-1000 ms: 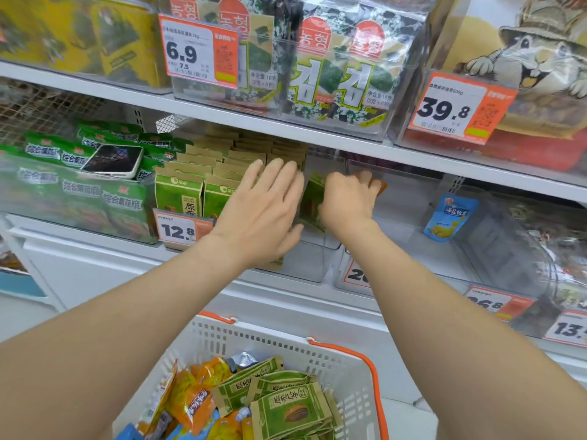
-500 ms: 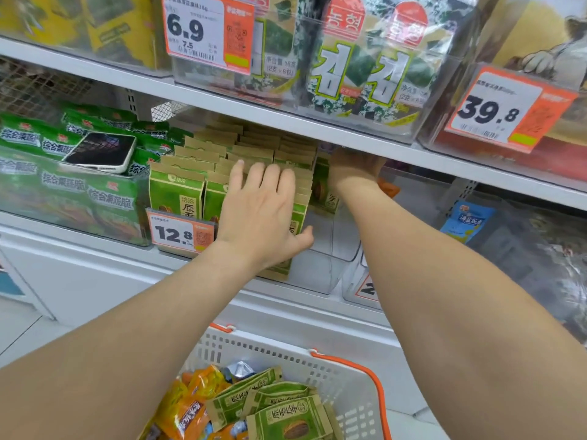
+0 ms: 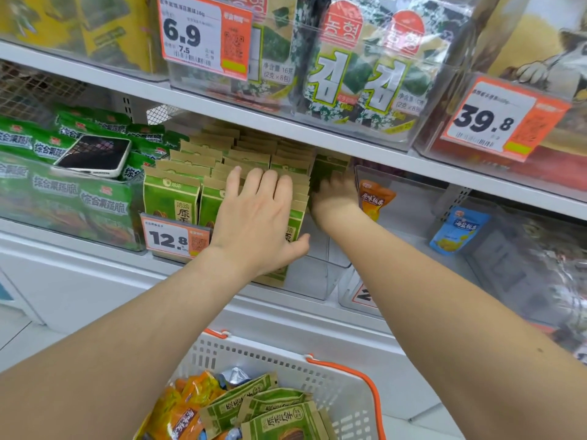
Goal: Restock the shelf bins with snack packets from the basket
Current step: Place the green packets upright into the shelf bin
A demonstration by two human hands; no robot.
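A clear shelf bin [image 3: 317, 281] holds rows of green-and-kraft snack packets [image 3: 171, 198] standing upright. My left hand [image 3: 257, 217] lies flat with straight fingers against the front of the right-hand row. My right hand [image 3: 333, 195] reaches deep into the bin's right side and grips one green packet [image 3: 330, 168] at the back, under the upper shelf; its fingers are mostly hidden. Below, a white basket [image 3: 254, 354] with orange handles holds more green packets [image 3: 279, 417] and orange packets [image 3: 187, 404].
A phone [image 3: 95, 155] lies on green packets in the left bin. The bins to the right hold an orange packet [image 3: 374, 198] and a blue packet [image 3: 457, 230]. A 12.8 price tag [image 3: 174, 239] hangs on the bin front. Seaweed packs [image 3: 359, 81] fill the upper shelf.
My right hand has pushed the green packet further back into the bin's right side. My left hand has settled flat on the packet row. The view has moved closer to the shelf.
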